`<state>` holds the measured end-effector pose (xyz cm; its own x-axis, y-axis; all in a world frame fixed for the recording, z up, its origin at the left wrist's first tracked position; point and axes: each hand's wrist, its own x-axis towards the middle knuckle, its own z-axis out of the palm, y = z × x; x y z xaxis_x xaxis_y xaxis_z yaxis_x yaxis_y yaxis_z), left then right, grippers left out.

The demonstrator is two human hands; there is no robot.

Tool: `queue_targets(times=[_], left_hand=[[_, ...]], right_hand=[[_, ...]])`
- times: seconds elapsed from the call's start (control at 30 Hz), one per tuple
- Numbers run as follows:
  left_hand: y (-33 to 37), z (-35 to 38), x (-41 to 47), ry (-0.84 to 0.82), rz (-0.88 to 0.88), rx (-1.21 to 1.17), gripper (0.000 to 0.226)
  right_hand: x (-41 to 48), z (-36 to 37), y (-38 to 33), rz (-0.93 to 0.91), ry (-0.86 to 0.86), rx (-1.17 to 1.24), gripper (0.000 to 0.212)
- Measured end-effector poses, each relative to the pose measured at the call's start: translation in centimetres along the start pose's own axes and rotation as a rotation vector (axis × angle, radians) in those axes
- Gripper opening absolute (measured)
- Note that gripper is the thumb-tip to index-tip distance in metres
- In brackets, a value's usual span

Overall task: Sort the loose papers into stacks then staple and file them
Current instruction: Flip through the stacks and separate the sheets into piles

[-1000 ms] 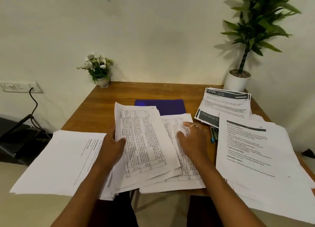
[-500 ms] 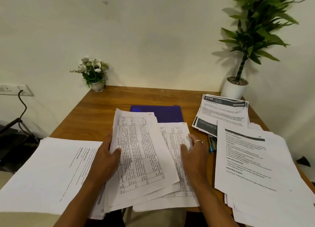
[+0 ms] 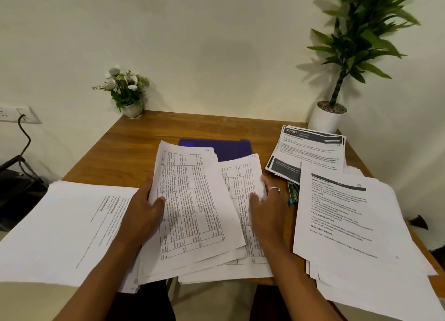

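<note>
Two hands work over loose papers on a wooden counter (image 3: 149, 137), seen from above and behind, and they are apart, one on each of two overlapping stacks at the near middle. The left hand (image 3: 142, 214) grips a tilted bundle of gridded sheets (image 3: 192, 205) by its left edge, with the thumb on top and the fingers hidden beneath. The right hand (image 3: 269, 207), which wears a ring, rests on a second gridded stack (image 3: 243, 176) that lies partly under the first. Its thumb lies on the paper and its fingers run along the right edge; I cannot tell whether they are tucked under it. A left pile (image 3: 67, 226) of white text pages lies flat just beside the left wrist and overhangs the near edge. A right pile (image 3: 344, 219), fanned and headed with bold lines of print, covers the near right corner. Behind it sits a banded stack (image 3: 310, 149) with dark bars and the number 2726. A blue folder (image 3: 216, 147) lies flat behind the gridded papers, partly covered by them. A small dark object (image 3: 293, 193) with a blue tip, too hidden to name, shows between the right hand and the right pile. At the back, against a pale wall, a small flower pot (image 3: 125, 92) stands at the left corner and a tall plant (image 3: 349, 43) at the right.
</note>
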<state>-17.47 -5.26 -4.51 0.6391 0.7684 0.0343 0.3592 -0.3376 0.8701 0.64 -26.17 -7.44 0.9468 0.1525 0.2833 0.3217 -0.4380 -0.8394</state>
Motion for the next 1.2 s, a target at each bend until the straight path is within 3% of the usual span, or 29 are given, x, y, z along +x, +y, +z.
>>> queue_targets(times=[0.17, 0.4, 0.67, 0.87, 1.03, 1.2], left_hand=[[-0.2, 0.1, 0.2, 0.012, 0.017, -0.001, 0.061], [-0.2, 0.0, 0.2, 0.009, -0.020, 0.001, 0.062], [0.4, -0.1, -0.3, 0.020, -0.009, -0.027, 0.060], [0.1, -0.3, -0.2, 0.005, -0.003, -0.033, 0.060], [0.0, -0.1, 0.0, 0.005, -0.005, -0.023, 0.059], [-0.1, -0.1, -0.1, 0.004, 0.004, -0.027, 0.059]], right_hand=[[-0.4, -0.9, -0.9, 0.058, -0.013, 0.147, 0.043], [-1.0, -2.2, -2.0, 0.143, -0.055, 0.241, 0.012], [-0.5, -2.2, -2.0, 0.183, -0.029, 0.194, 0.013], [0.6, -3.0, -3.1, 0.204, -0.125, 0.120, 0.004], [0.5, -3.4, -4.4, 0.086, -0.150, 0.124, 0.032], [1.3, -3.0, -4.0, 0.131, -0.198, 0.098, 0.016]])
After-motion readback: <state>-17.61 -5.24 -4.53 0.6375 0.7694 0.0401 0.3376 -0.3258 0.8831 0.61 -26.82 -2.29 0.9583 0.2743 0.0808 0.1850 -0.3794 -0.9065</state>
